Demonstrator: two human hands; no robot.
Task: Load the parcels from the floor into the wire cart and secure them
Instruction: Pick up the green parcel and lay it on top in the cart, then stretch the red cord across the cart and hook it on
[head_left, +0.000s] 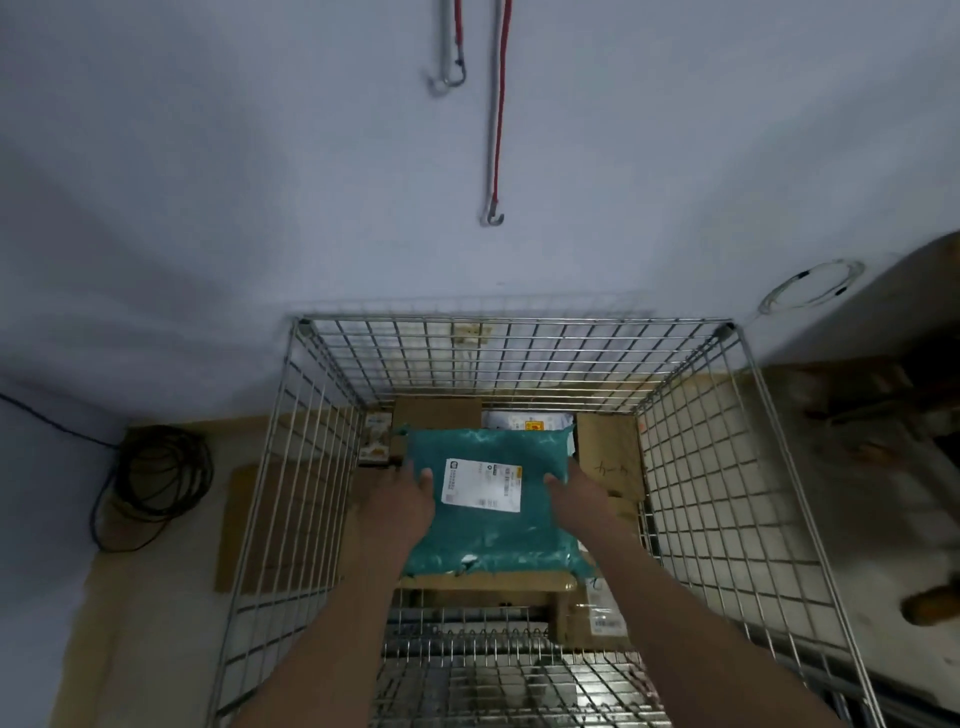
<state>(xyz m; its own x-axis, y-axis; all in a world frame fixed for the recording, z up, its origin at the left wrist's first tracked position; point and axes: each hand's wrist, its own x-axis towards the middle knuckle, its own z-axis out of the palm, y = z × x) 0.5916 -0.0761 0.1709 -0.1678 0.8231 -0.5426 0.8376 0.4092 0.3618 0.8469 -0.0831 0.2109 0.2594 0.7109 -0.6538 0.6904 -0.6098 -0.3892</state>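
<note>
While the left hand (402, 501) at nine o'clock and right hand (576, 499) at three clasp the teal parcel (491, 540), its long axis points twelve into the wire cart (696, 467).

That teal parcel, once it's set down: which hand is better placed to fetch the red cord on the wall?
Probably the right hand: the longer red cord hangs slightly right of the teal parcel. Both hands grip the parcel, the left hand opposite, so the margin is small.
</note>
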